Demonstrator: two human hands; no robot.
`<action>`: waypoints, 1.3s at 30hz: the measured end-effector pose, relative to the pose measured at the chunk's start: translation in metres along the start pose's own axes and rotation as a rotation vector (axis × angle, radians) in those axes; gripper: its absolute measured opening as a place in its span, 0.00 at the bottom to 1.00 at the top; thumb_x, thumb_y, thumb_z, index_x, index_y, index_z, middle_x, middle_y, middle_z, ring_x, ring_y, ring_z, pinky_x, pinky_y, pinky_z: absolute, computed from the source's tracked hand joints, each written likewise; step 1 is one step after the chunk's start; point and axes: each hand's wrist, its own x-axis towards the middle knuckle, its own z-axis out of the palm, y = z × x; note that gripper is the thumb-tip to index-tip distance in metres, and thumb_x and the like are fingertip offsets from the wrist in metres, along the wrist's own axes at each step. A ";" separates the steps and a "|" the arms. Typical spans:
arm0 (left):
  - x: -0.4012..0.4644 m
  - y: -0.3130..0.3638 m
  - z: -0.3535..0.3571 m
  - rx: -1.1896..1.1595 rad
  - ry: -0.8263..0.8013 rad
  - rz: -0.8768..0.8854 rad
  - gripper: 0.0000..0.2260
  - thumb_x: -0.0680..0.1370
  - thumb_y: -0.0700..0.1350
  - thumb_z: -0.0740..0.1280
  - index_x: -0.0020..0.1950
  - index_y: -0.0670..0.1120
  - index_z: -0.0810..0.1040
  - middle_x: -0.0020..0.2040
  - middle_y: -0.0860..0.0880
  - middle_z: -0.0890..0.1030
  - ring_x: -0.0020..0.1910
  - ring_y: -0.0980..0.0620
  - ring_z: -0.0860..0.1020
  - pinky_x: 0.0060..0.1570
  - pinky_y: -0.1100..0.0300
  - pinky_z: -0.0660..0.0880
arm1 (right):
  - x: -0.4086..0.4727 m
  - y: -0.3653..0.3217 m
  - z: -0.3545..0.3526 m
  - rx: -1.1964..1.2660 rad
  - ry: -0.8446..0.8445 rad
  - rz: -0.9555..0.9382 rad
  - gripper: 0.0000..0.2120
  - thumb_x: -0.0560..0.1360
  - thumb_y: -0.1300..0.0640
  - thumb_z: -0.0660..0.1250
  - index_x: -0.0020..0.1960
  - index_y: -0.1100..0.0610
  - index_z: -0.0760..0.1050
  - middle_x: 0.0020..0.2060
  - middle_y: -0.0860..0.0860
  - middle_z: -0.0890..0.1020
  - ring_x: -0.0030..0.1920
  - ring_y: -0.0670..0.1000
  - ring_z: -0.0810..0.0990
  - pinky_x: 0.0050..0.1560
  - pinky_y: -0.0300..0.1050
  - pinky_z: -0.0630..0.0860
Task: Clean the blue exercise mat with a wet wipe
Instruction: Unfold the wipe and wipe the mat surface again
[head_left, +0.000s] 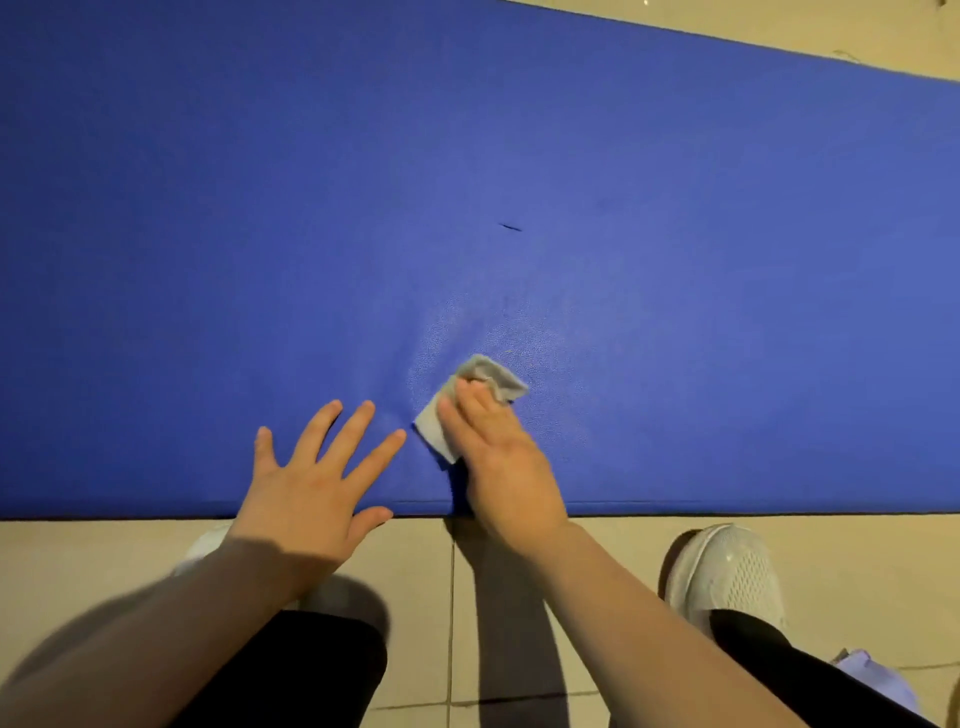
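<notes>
Your left hand (306, 483) lies flat on the near edge of the one large blue padded exercise mat (467, 182), fingers spread wide and straight, gripping nothing. The mat's long axis runs left to right across your view, with its far edge slanting down toward the right, and it lies on the beige tiled floor (415, 597). Just right of that hand, your right hand (498, 457) presses the single crumpled grey wet wipe (483, 389) onto the mat with straight fingers laid close together. The wipe lies near the mat's near edge, its long axis slanting from lower left to upper right. One short dark mark (510, 227) sits farther up the mat. Two white mesh shoes show below, the left (208, 545) partly hidden by your arm, the right (727, 571) well apart.
</notes>
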 end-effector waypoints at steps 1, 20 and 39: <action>-0.001 0.001 0.002 0.001 0.005 -0.004 0.29 0.80 0.64 0.39 0.72 0.53 0.65 0.72 0.45 0.68 0.68 0.41 0.66 0.45 0.25 0.71 | 0.007 -0.002 -0.001 -0.035 -0.018 -0.088 0.26 0.70 0.65 0.52 0.64 0.63 0.77 0.65 0.59 0.78 0.65 0.61 0.77 0.58 0.50 0.77; 0.008 0.015 -0.021 -0.048 -0.046 -0.084 0.46 0.63 0.58 0.79 0.76 0.55 0.62 0.76 0.42 0.64 0.71 0.40 0.58 0.49 0.22 0.66 | 0.052 0.020 -0.015 -0.102 -0.081 -0.210 0.25 0.69 0.70 0.56 0.65 0.64 0.75 0.65 0.59 0.77 0.66 0.60 0.75 0.56 0.50 0.78; 0.011 0.020 -0.028 -0.041 -0.051 -0.096 0.45 0.69 0.62 0.73 0.75 0.55 0.47 0.76 0.46 0.40 0.76 0.43 0.45 0.56 0.22 0.61 | 0.092 0.052 -0.040 -0.119 -0.177 -0.195 0.28 0.70 0.70 0.51 0.69 0.63 0.70 0.69 0.57 0.70 0.70 0.59 0.66 0.52 0.45 0.72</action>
